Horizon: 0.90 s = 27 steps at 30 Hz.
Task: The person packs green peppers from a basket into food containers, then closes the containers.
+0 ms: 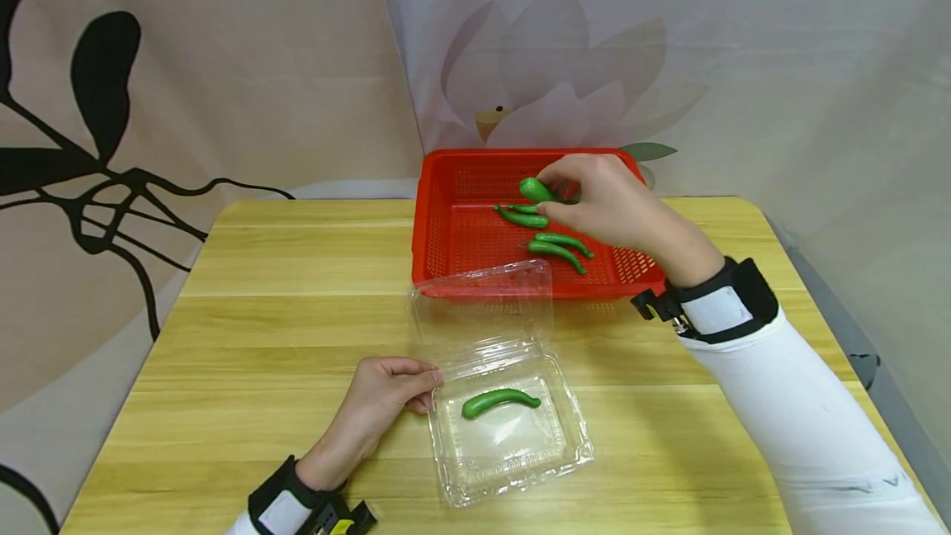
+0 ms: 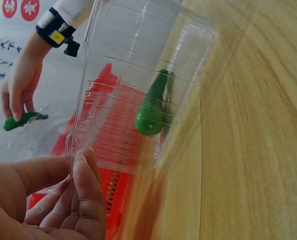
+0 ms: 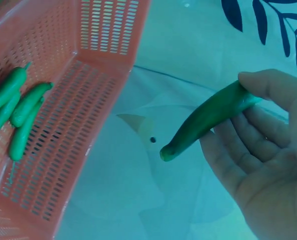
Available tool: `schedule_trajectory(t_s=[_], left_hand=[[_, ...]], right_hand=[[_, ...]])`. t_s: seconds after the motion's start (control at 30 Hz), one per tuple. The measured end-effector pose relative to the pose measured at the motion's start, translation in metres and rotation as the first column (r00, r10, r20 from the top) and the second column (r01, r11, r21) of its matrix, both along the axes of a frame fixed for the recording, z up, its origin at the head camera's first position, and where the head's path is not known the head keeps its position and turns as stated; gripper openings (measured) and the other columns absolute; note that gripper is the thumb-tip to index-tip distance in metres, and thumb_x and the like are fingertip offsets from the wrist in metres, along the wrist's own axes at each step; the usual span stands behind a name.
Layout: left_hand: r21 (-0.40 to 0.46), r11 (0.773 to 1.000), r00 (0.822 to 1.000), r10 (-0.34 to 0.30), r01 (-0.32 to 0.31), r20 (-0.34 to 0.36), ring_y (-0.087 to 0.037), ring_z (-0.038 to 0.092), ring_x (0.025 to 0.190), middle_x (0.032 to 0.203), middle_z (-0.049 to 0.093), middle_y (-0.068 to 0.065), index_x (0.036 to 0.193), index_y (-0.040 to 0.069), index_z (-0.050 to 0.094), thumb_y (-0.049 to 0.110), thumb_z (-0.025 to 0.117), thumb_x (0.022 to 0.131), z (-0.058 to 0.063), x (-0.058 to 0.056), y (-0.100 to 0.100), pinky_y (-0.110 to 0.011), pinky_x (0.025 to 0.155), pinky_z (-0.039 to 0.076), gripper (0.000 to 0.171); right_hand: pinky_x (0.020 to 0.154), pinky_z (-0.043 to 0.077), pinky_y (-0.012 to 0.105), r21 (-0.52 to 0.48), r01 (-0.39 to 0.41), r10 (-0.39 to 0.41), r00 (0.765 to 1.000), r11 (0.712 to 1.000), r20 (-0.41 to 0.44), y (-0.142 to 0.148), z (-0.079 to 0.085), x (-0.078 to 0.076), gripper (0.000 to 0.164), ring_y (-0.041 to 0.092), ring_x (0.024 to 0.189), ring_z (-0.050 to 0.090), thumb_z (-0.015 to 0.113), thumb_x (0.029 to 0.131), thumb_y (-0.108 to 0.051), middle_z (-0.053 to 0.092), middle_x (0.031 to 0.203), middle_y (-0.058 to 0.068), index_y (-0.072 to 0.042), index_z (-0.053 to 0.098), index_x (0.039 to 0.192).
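In the head view my right hand [image 1: 605, 201] is over the red basket, pinching a green chili pepper [image 1: 534, 189] between thumb and fingers. The right wrist view shows that pepper [image 3: 206, 117] held by one end, its other end sticking out. My left hand [image 1: 382, 395] pinches the left rim of a clear plastic clamshell box [image 1: 513, 473], thumb on one side and fingers on the other. The box lies open on the table, and one curved green chili pepper [image 1: 499, 401] is in its base. Several more green chili peppers [image 1: 557, 253] lie in the basket.
The red perforated basket [image 1: 475, 157] stands at the back of the wooden table [image 1: 297, 304]. The clamshell's raised lid [image 1: 483, 324] overlaps the basket's front wall in the head view. Behind the table hangs a printed cloth [image 1: 780, 64].
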<state>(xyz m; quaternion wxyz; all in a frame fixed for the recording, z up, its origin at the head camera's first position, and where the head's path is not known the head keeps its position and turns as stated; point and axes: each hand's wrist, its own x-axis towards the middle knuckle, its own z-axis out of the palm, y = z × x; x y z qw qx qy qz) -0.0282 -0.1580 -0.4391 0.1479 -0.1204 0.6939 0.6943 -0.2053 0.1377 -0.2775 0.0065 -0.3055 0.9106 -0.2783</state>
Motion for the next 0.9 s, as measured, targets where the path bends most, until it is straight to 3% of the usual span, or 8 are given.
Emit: schedule_trajectory(t_s=[0.3,0.6,0.9], left_hand=[[-0.001,1.0,1.0,-0.004,0.004,-0.019,-0.014,0.068,0.062,0.08,0.074,-0.016,0.102,-0.013,0.076,0.002,0.081,0.09,-0.001,0.001,0.0,-0.026,0.06,0.062,0.02],[0.016,1.0,1.0,-0.009,0.009,-0.002,-0.014,0.068,0.063,0.082,0.074,-0.015,0.108,-0.015,0.074,0.002,0.08,0.091,0.001,0.001,-0.001,-0.025,0.061,0.061,0.024],[0.008,1.0,1.0,-0.007,0.007,0.004,-0.014,0.068,0.063,0.081,0.074,-0.015,0.108,-0.014,0.074,0.003,0.08,0.092,0.004,0.001,-0.002,-0.025,0.06,0.061,0.024]], right_hand=[[0.08,0.056,0.035,-0.064,-0.095,0.087,0.989,0.993,-0.123,0.001,0.007,0.026,0.024,0.015,0.092,0.065,0.081,0.092,-0.009,0.072,0.104,0.001,-0.006,0.075,0.115],[0.078,0.058,0.032,-0.094,-0.248,0.212,0.934,0.964,-0.288,-0.002,0.004,0.048,0.021,0.013,0.089,0.063,0.083,0.088,-0.002,0.07,0.099,0.001,-0.004,0.074,0.107],[0.08,0.058,0.033,-0.061,-0.32,0.275,0.886,0.946,-0.373,-0.006,-0.006,0.066,0.022,0.016,0.093,0.063,0.086,0.084,-0.001,0.071,0.099,0.001,-0.005,0.074,0.102]])
